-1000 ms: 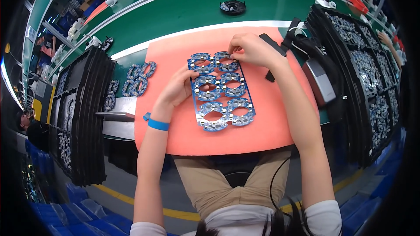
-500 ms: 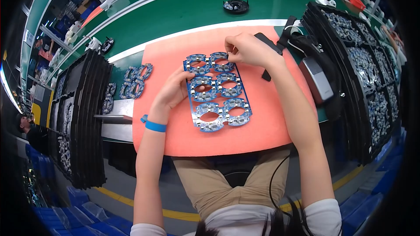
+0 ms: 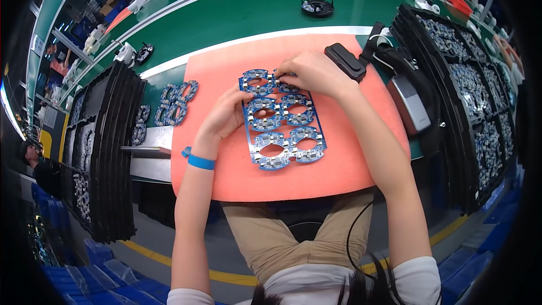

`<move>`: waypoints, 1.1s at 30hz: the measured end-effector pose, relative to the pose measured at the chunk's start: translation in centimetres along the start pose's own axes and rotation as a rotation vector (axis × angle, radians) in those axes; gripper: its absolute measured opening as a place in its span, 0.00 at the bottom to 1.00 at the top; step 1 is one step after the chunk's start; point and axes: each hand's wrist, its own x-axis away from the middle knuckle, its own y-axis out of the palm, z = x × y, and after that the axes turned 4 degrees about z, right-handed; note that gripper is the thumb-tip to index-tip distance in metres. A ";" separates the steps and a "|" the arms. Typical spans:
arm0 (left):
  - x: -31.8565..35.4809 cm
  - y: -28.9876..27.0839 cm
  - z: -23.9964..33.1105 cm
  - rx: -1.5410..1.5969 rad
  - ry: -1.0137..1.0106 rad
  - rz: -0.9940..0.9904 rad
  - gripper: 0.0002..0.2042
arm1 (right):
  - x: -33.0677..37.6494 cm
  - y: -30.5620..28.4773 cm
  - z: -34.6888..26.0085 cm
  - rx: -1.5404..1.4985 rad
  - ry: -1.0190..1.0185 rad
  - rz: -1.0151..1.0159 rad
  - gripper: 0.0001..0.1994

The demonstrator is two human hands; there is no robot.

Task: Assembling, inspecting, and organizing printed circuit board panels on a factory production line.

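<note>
— Green bench (image 3: 243,20) out back, coral mat (image 3: 355,152) up front. What's the head cam got?

— Blue circuit-board panel (image 3: 280,111) mid-mat. Left hand (image 3: 224,114) grips its left edge, thumb on top, a fingertip showing through a hole. Right hand (image 3: 309,72) has bent fingers at the far-right ring; can't tell if they're pinching.

— So which step?

— Looks like handling that far corner. Next move calls for a firm left hold and careful right fingertips, imo.

Worn on the head, looking down fisheye-wide from six o'clock toward twelve, fairly near the circuit-board panel (image 3: 278,112).
</note>
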 end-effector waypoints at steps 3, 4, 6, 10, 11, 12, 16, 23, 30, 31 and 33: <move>-0.4 0.3 -0.2 0.001 -0.002 -0.013 0.19 | 0.2 0.4 0.2 0.077 0.002 0.027 0.09; -0.3 0.4 0.0 0.001 0.002 -0.013 0.19 | 0.1 0.6 0.2 0.078 -0.002 0.028 0.09; -0.3 0.3 0.1 -0.005 0.006 -0.018 0.19 | 0.0 0.9 0.2 0.049 -0.008 0.097 0.08; -0.2 0.0 0.1 0.002 0.011 -0.006 0.19 | -0.5 1.7 -0.1 -0.105 0.030 0.174 0.08; -0.3 0.1 0.0 0.003 0.011 -0.008 0.19 | -0.5 2.4 0.2 -0.080 -0.009 0.214 0.08; -0.4 0.1 0.1 -0.012 -0.001 -0.016 0.19 | -0.4 2.7 0.4 -0.054 -0.048 0.254 0.08; -0.4 0.2 -0.4 -0.038 0.006 0.043 0.19 | -0.5 2.3 -0.3 0.009 -0.052 0.218 0.08; -0.8 -0.5 -1.0 -0.060 0.046 0.075 0.21 | -1.0 2.9 -1.1 0.008 -0.032 0.264 0.09; -0.1 -0.9 -0.4 -0.102 0.042 0.105 0.17 | -2.5 5.4 -1.7 -0.014 -0.137 0.428 0.09; 0.2 -1.2 -0.6 -0.104 0.066 0.155 0.16 | -3.0 6.2 -1.9 -0.066 -0.156 0.449 0.10; -0.6 -1.8 -1.5 -0.079 0.067 0.127 0.16 | -2.7 5.2 -2.2 -0.126 0.044 0.280 0.12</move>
